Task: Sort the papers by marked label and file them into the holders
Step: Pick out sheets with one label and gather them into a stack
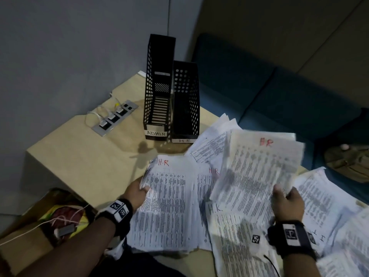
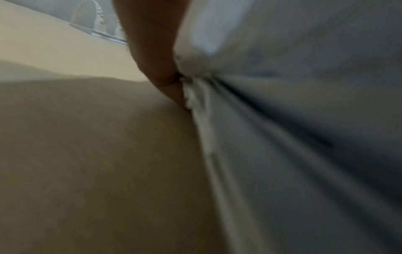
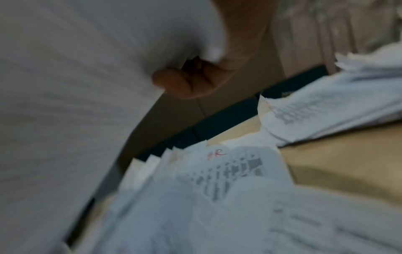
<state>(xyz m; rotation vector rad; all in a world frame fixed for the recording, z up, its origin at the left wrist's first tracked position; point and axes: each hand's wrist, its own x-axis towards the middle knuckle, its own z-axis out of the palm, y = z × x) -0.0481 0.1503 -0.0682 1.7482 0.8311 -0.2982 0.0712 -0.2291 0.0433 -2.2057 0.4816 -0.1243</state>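
Observation:
Two black mesh holders stand at the back of the table: the ADMIN holder (image 1: 157, 92) on the left, the HR holder (image 1: 185, 104) on its right. My left hand (image 1: 138, 191) grips the left edge of a thick paper stack marked H.R (image 1: 169, 204); its fingers (image 2: 161, 75) pinch the stack's edge (image 2: 195, 103). My right hand (image 1: 287, 202) holds up a blurred bundle marked HR (image 1: 257, 166), lifted above the table; its thumb (image 3: 174, 82) presses on the bundle (image 3: 65, 103). More printed sheets (image 1: 235, 248) lie beneath.
A grey power strip (image 1: 115, 118) with plugs and cables sits left of the holders. Loose paper piles (image 1: 327, 198) spread over the table's right side. A blue sofa (image 1: 259, 92) runs behind. A cardboard box (image 1: 50, 222) with clutter is at lower left.

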